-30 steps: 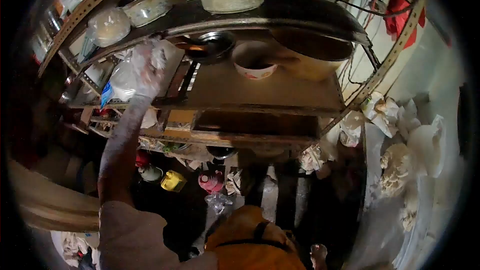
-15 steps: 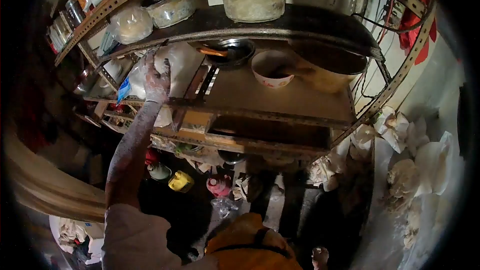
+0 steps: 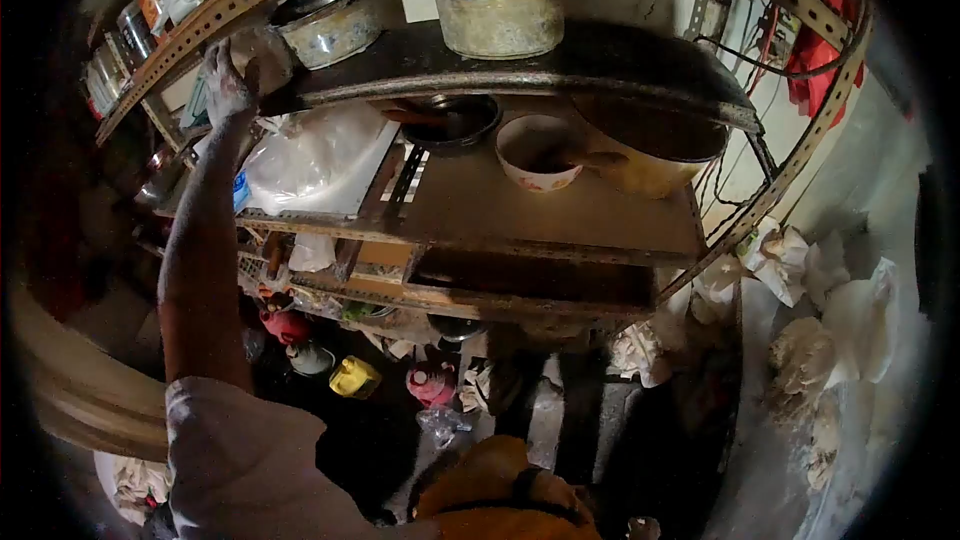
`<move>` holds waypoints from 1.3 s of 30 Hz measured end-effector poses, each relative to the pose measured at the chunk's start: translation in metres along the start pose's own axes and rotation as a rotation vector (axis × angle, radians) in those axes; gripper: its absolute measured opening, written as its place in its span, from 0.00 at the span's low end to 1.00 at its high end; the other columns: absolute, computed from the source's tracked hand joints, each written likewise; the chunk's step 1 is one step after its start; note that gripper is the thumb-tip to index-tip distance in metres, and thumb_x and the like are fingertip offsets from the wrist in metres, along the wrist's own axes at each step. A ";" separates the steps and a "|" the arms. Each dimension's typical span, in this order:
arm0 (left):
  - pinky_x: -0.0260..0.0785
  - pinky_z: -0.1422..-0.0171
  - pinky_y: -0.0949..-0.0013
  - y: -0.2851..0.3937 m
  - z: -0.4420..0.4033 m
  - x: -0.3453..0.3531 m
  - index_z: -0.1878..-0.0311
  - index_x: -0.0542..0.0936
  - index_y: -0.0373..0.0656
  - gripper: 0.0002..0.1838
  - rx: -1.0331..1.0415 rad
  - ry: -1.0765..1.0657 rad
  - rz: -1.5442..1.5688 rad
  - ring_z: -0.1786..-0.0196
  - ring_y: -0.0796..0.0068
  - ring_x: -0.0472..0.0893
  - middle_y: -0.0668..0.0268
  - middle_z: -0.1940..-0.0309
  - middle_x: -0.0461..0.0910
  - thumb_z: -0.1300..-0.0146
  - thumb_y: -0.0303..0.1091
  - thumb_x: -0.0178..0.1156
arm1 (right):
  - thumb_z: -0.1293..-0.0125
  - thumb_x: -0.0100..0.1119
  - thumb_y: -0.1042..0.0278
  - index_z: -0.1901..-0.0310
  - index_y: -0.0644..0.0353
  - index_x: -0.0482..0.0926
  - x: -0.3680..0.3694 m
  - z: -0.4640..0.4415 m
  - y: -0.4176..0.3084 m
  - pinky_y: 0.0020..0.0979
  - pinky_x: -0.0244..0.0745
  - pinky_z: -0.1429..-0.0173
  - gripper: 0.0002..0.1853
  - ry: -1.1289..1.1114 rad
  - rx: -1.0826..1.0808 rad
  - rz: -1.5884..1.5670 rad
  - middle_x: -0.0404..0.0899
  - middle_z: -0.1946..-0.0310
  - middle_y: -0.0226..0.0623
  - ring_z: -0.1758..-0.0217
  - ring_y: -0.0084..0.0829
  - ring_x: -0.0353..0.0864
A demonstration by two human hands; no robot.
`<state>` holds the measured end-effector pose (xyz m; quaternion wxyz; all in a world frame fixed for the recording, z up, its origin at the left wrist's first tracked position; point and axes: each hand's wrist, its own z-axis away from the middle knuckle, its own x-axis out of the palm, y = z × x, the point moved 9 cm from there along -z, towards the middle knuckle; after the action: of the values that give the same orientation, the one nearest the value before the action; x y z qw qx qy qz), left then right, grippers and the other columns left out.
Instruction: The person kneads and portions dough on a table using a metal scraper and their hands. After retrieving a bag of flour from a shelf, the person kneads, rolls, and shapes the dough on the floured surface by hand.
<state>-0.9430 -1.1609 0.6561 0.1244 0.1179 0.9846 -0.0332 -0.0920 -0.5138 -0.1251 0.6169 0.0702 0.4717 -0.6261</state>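
My left hand [image 3: 228,82] is raised at the left end of the dark upper shelf [image 3: 400,52]. Its fingers are stretched upward and apart, dusted with white powder like the forearm. They are at the near left side of a round, clear plastic bag [image 3: 268,58]; whether they touch it I cannot tell. Right of that bag are a glass-like pot [image 3: 328,30] and a pale, crusted round pot [image 3: 500,20]. Below, a large clear plastic bag [image 3: 305,160] lies on the lower shelf. My right hand is out of the picture.
On the lower shelf are a black pan [image 3: 452,122], a flowered bowl [image 3: 538,155] and a large pot [image 3: 650,155]. A perforated metal upright [image 3: 800,155] bounds the right side. A yellow can [image 3: 354,377] and a pink jug [image 3: 430,385] stand on the floor.
My left hand has moved up and left, from over the large plastic bag on the lower shelf to the round bag above. The view has shifted slightly.
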 end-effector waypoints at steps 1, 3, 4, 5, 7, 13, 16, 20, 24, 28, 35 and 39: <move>0.65 0.24 0.49 -0.007 -0.013 0.009 0.23 0.67 0.45 0.37 -0.005 -0.056 -0.027 0.27 0.42 0.71 0.45 0.31 0.73 0.27 0.57 0.59 | 0.24 0.61 0.51 0.44 0.64 0.80 -0.003 0.005 0.000 0.42 0.80 0.52 0.22 0.000 0.019 -0.016 0.84 0.52 0.47 0.55 0.43 0.83; 0.65 0.24 0.49 -0.022 -0.024 0.027 0.24 0.67 0.45 0.36 -0.048 -0.172 -0.059 0.27 0.42 0.71 0.45 0.32 0.74 0.27 0.56 0.58 | 0.24 0.61 0.51 0.44 0.64 0.80 -0.009 0.012 -0.002 0.42 0.80 0.51 0.22 0.004 0.048 -0.030 0.84 0.51 0.48 0.54 0.43 0.83; 0.65 0.25 0.49 -0.031 -0.027 0.031 0.24 0.67 0.45 0.36 -0.065 -0.205 -0.068 0.28 0.42 0.71 0.45 0.32 0.74 0.27 0.56 0.58 | 0.24 0.61 0.51 0.44 0.64 0.80 -0.012 0.015 -0.001 0.42 0.79 0.50 0.22 0.010 0.058 -0.035 0.84 0.51 0.48 0.53 0.44 0.83; 0.65 0.25 0.49 -0.040 -0.031 0.035 0.25 0.68 0.45 0.35 -0.079 -0.234 -0.075 0.28 0.43 0.71 0.45 0.32 0.74 0.27 0.56 0.58 | 0.24 0.61 0.51 0.43 0.64 0.79 -0.015 0.019 -0.001 0.42 0.79 0.50 0.23 0.019 0.069 -0.041 0.84 0.51 0.48 0.53 0.44 0.83; 0.66 0.25 0.49 -0.053 -0.037 0.042 0.26 0.68 0.45 0.34 -0.110 -0.277 -0.074 0.28 0.43 0.72 0.45 0.33 0.74 0.27 0.56 0.58 | 0.24 0.61 0.51 0.43 0.65 0.79 -0.023 0.031 -0.004 0.42 0.79 0.49 0.23 0.026 0.087 -0.048 0.84 0.50 0.49 0.51 0.44 0.83; 0.66 0.27 0.49 -0.078 -0.053 0.034 0.28 0.70 0.44 0.32 -0.153 -0.274 -0.073 0.30 0.44 0.73 0.46 0.34 0.75 0.26 0.55 0.58 | 0.24 0.61 0.51 0.42 0.65 0.79 -0.029 0.034 -0.028 0.43 0.79 0.45 0.24 -0.009 0.068 -0.024 0.83 0.48 0.50 0.48 0.45 0.83; 0.67 0.27 0.49 -0.059 -0.042 -0.001 0.29 0.70 0.44 0.31 -0.117 -0.125 -0.005 0.30 0.44 0.73 0.47 0.35 0.76 0.26 0.54 0.57 | 0.24 0.61 0.50 0.41 0.65 0.78 -0.033 0.029 -0.072 0.43 0.79 0.43 0.24 -0.056 0.003 0.035 0.83 0.47 0.51 0.46 0.46 0.83; 0.67 0.28 0.49 0.036 0.038 -0.073 0.31 0.71 0.43 0.30 -0.005 0.016 0.280 0.31 0.45 0.74 0.47 0.36 0.76 0.25 0.54 0.57 | 0.24 0.60 0.50 0.41 0.65 0.78 -0.046 0.028 -0.175 0.44 0.78 0.41 0.24 -0.129 -0.118 0.173 0.83 0.45 0.51 0.44 0.46 0.83; 0.68 0.29 0.49 0.168 0.184 -0.118 0.32 0.72 0.43 0.28 0.079 -0.227 0.586 0.32 0.45 0.75 0.48 0.37 0.77 0.25 0.53 0.57 | 0.24 0.60 0.50 0.40 0.65 0.77 -0.054 0.025 -0.250 0.44 0.78 0.39 0.25 -0.174 -0.044 0.148 0.83 0.44 0.52 0.41 0.47 0.83; 0.69 0.30 0.49 0.271 0.305 -0.147 0.34 0.73 0.42 0.27 0.138 -0.628 0.764 0.33 0.46 0.75 0.48 0.38 0.77 0.25 0.52 0.56 | 0.25 0.61 0.51 0.42 0.63 0.80 -0.019 0.003 -0.260 0.45 0.78 0.40 0.23 -0.209 -0.239 0.078 0.83 0.45 0.49 0.41 0.49 0.83; 0.70 0.31 0.49 0.373 0.384 -0.177 0.37 0.75 0.41 0.25 0.203 -0.989 0.956 0.35 0.47 0.77 0.49 0.39 0.79 0.24 0.51 0.56 | 0.28 0.63 0.53 0.40 0.62 0.80 0.003 0.003 -0.265 0.46 0.77 0.36 0.23 -0.233 -0.287 0.057 0.83 0.44 0.49 0.38 0.50 0.81; 0.70 0.32 0.49 0.441 0.400 -0.193 0.38 0.76 0.41 0.24 0.305 -1.061 1.069 0.36 0.48 0.77 0.49 0.40 0.79 0.24 0.51 0.55 | 0.29 0.60 0.51 0.35 0.61 0.78 -0.024 0.021 -0.236 0.47 0.75 0.34 0.28 -0.144 -0.283 -0.067 0.81 0.42 0.51 0.37 0.52 0.79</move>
<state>-0.5603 -0.8139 0.3024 0.5618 0.5620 0.5866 -0.1560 -0.2741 -0.5600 0.0214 0.6314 -0.0781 0.5119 -0.5772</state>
